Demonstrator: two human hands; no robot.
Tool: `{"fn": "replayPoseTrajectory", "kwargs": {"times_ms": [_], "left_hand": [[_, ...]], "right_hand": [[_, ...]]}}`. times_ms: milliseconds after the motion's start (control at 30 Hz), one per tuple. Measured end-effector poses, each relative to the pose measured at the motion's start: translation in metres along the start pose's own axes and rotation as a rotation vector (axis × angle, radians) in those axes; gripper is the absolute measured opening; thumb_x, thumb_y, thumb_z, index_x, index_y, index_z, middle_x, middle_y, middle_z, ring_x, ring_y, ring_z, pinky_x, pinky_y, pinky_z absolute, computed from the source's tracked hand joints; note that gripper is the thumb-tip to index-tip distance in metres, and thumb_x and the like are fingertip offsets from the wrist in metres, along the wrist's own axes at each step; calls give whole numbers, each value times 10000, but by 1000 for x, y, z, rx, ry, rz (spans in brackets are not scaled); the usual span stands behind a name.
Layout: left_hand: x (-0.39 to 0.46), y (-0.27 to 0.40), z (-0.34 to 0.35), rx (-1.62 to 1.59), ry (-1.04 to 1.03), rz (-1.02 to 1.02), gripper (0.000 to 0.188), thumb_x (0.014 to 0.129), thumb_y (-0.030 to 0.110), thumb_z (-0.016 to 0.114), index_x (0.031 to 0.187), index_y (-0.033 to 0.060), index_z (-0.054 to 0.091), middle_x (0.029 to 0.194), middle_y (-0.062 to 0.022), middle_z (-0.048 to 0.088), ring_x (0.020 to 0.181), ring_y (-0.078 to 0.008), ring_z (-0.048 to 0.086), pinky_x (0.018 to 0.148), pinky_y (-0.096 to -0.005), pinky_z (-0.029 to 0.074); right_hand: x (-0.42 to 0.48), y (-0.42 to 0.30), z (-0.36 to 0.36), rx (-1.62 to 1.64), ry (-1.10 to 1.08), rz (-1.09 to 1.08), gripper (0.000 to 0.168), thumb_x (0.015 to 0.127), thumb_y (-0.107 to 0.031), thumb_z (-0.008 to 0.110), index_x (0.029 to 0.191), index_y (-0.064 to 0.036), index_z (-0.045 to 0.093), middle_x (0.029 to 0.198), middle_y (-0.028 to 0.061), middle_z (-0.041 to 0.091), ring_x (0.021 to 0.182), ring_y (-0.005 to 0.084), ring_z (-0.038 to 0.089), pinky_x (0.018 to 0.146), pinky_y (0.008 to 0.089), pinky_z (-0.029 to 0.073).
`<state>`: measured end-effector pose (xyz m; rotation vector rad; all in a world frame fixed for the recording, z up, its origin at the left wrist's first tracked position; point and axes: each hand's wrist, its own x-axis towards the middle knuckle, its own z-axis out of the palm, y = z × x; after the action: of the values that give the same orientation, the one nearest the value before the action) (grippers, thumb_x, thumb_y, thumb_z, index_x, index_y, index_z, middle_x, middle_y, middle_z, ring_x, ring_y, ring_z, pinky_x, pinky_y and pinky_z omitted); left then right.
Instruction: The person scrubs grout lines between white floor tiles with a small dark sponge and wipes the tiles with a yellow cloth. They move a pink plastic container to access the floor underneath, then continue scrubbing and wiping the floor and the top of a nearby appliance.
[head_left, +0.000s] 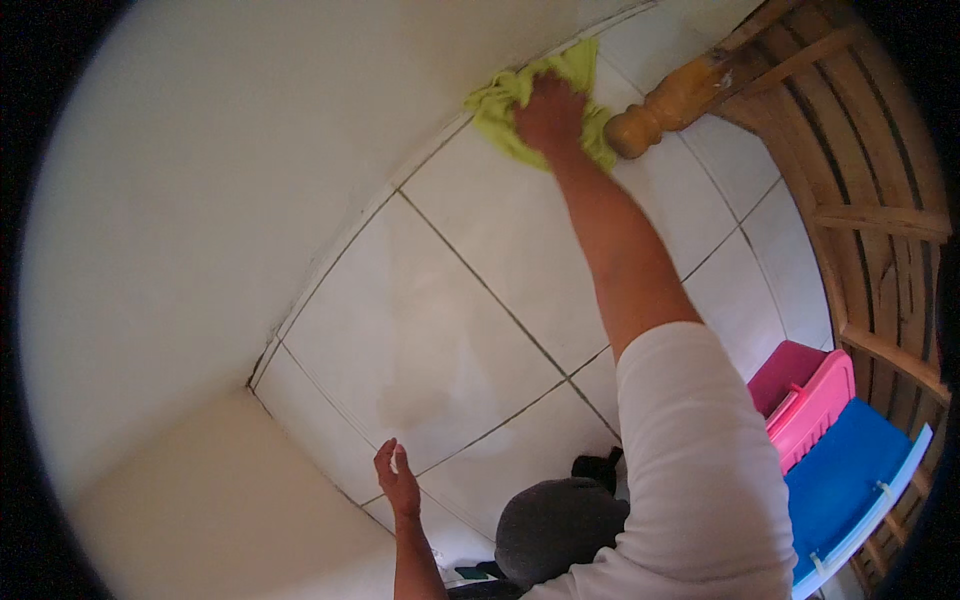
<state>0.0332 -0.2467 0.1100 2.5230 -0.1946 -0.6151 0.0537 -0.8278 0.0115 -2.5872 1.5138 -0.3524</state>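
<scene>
My right hand (553, 112) presses flat on a crumpled yellow-green cloth (499, 124) spread over the white floor tiles at the foot of the wall. The cloth's right edge lies beside the turned wooden leg (637, 129) of a piece of furniture. My left hand (397, 480) is at the lower left, above the tiles, with its fingers loosely bent and nothing in it. Part of the cloth is hidden under my right hand.
Slatted wooden furniture (862, 217) runs along the right. Pink (821, 405) and blue (847, 465) plastic containers stand near it at the lower right. Walls (225, 187) meet in a corner at the left. My knee, in dark grey cloth (559, 529), is at the bottom.
</scene>
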Motion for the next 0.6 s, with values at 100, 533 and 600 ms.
{"fn": "replayPoseTrajectory", "kwargs": {"times_ms": [100, 533, 600], "left_hand": [[18, 55, 30, 5, -79, 213, 349, 954, 267, 458, 1139, -9, 564, 1173, -182, 532, 1105, -292, 507, 961, -378, 389], [108, 165, 93, -50, 34, 200, 406, 971, 317, 403, 1131, -26, 550, 1187, -193, 508, 1155, -323, 447, 981, -390, 360], [128, 174, 111, -62, 17, 380, 406, 969, 320, 416, 1147, -24, 539, 1204, -176, 499, 1162, -308, 444, 982, -385, 358]], "right_hand": [[-67, -56, 6, 151, -138, -175, 719, 700, -449, 655, 1266, -50, 462, 1206, 110, 543, 1169, 274, 444, 943, 497, 300], [-32, -9, -27, 159, -59, -66, 689, 736, -444, 643, 1286, -73, 460, 1374, 110, 389, 1306, 269, 300, 1066, 530, 192], [-16, 18, -28, 102, 17, 57, 709, 754, -462, 621, 1298, -45, 439, 1392, 135, 368, 1322, 280, 278, 1059, 541, 198]]}}
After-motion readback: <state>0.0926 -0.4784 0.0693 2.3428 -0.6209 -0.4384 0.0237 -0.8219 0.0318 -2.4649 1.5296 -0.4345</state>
